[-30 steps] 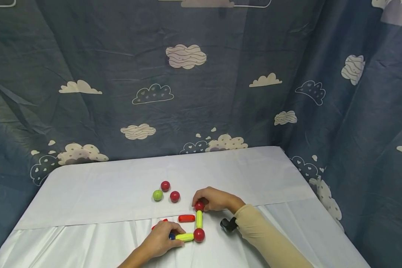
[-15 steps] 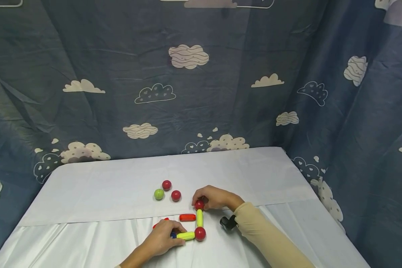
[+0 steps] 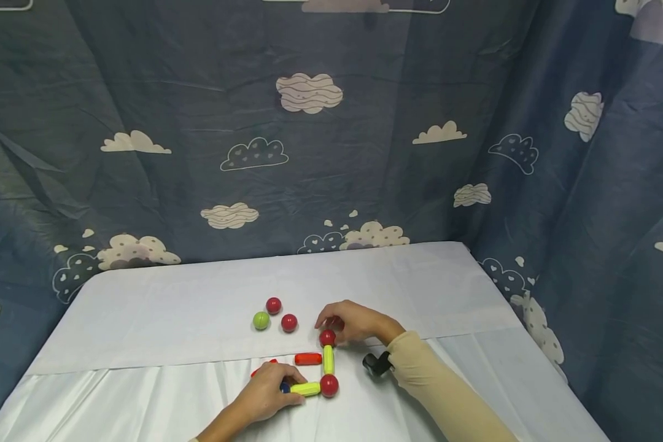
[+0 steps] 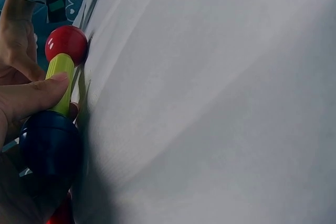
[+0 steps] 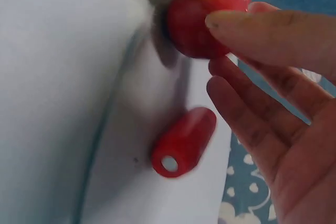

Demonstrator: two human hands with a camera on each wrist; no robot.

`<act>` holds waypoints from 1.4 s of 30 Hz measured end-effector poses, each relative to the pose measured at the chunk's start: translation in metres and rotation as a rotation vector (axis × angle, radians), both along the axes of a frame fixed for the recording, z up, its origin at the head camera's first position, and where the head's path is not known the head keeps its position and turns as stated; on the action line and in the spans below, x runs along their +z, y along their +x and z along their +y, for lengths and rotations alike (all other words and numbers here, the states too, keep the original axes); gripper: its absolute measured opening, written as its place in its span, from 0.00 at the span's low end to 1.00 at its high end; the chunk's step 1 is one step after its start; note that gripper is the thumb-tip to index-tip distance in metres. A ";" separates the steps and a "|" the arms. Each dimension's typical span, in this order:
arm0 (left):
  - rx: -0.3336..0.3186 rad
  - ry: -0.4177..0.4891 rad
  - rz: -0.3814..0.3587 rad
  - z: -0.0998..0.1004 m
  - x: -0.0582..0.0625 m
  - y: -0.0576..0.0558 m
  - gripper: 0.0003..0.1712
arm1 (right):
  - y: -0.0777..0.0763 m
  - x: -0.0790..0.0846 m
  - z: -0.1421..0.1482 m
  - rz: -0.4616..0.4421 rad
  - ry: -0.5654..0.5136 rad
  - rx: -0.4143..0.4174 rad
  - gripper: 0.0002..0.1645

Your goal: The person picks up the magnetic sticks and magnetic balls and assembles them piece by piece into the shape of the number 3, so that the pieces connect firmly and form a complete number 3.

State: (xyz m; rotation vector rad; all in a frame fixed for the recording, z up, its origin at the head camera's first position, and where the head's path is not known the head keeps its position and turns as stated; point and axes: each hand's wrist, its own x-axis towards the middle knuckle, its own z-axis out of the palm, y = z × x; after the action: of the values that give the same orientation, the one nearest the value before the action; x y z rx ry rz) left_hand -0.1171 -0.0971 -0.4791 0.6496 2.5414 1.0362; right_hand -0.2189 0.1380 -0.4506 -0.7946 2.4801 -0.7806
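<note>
1. head view: while the left hand (image 3: 267,393) pinches the near yellow rod (image 3: 306,389), the right hand (image 3: 353,320) is at the far red ball (image 3: 327,337), fingers loosely curved & parted.
2. same view: blue ball (image 3: 285,387) at rod's left end, partly hidden by left hand; near red ball (image 3: 329,385) at its right end. far yellow rod (image 3: 328,360) runs btwn the two red balls, so the pcs make an l-shaped corner, near-middle of white tablecloth (image 3: 160,319).
3. red rod (image 3: 308,359) lies flat just left of far yellow rod. another red pc (image 3: 273,361) mostly hidden behind left hand. farther & left: green ball (image 3: 261,320) w/ two loose red balls (image 3: 289,323), grouped near each other. blk device (image 3: 377,364) on right wrist; cloud-print curtain (image 3: 331,135) behind.
4. left wrist view: left thumb (image 4: 42,95) presses near yellow rod, a fingertip shows on its other side; blue ball & red ball at opp. ends.
5. right wrist view: hand wide, fingers apart, thumb tip over a red ball; can't tell how firmly it touches. red rod w/ pale round end lies apart from that ball.
</note>
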 end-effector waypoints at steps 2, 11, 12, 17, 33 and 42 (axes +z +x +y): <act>0.000 0.003 -0.001 0.000 0.000 0.000 0.11 | -0.001 0.002 0.003 0.004 -0.018 -0.060 0.24; 0.000 0.019 0.002 -0.001 0.000 -0.001 0.11 | -0.010 -0.007 0.013 0.034 -0.021 -0.292 0.19; -0.002 0.019 0.004 -0.001 0.000 -0.001 0.11 | -0.011 -0.010 0.013 0.028 -0.007 -0.306 0.18; 0.000 0.017 0.018 -0.003 0.000 -0.002 0.11 | -0.017 -0.020 0.010 0.026 0.028 -0.332 0.17; 0.001 0.012 0.013 -0.002 -0.003 -0.001 0.11 | -0.018 -0.022 0.005 0.045 0.102 -0.297 0.14; -0.002 0.010 0.013 -0.002 -0.001 -0.002 0.11 | -0.020 -0.024 0.006 0.055 0.076 -0.334 0.12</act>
State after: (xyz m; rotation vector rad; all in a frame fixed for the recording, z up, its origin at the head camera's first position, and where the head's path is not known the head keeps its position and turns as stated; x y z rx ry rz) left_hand -0.1188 -0.0989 -0.4798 0.6644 2.5479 1.0475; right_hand -0.2385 0.1435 -0.4743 -0.3828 2.7123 -0.7764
